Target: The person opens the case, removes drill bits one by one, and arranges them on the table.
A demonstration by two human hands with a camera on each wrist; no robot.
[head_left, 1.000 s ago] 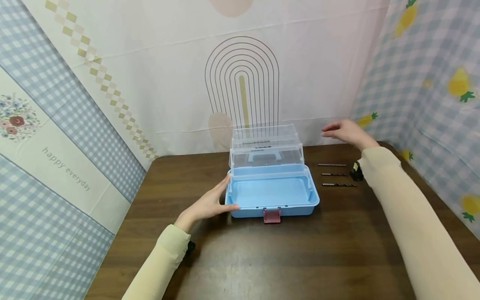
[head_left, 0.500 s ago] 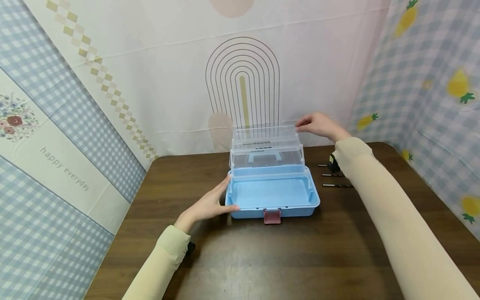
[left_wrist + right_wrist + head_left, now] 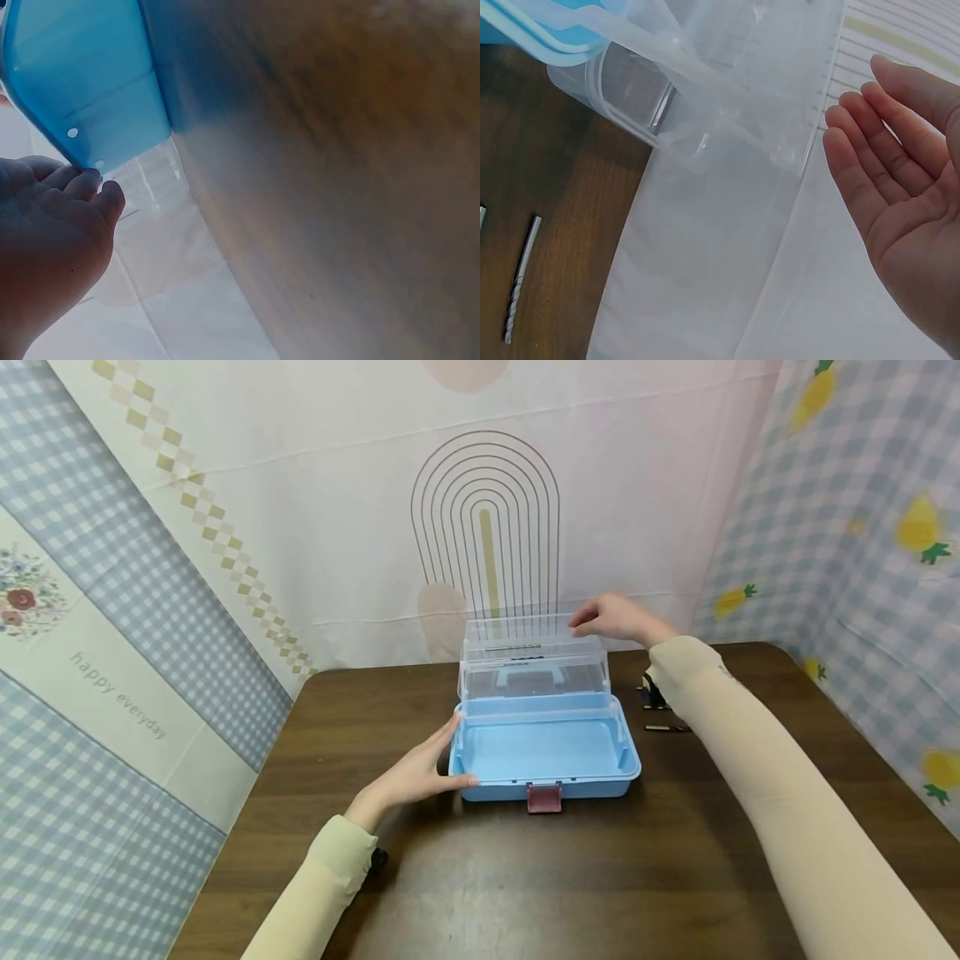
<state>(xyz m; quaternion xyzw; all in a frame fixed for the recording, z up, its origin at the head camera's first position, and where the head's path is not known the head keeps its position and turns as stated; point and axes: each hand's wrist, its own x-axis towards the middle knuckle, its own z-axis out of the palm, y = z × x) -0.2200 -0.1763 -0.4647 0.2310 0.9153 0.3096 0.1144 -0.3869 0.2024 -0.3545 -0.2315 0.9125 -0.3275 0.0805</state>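
Note:
A light blue toolbox (image 3: 540, 752) stands with its clear lid and stepped trays (image 3: 525, 652) raised at the back. Dark drill bits (image 3: 527, 657) show in those trays. My left hand (image 3: 412, 775) grips the toolbox's left side, thumb along the front rim; in the left wrist view its fingers curl at the blue wall (image 3: 90, 82). Over the top tray's right end is my right hand (image 3: 615, 618). The right wrist view shows this hand's palm bare, its fingers (image 3: 851, 161) loosely bent beside the clear tray edge (image 3: 810, 142).
Right of the toolbox, drill bits (image 3: 666, 728) lie on the dark wooden table (image 3: 480, 877), partly hidden by my right sleeve (image 3: 750, 752). A reddish latch (image 3: 544, 798) hangs at the toolbox's front. A patterned cloth wall (image 3: 360, 568) rises close behind the table.
My right hand has come left and slightly down, from above the loose drill bits to the top tray's right end. My left hand stays on the toolbox.

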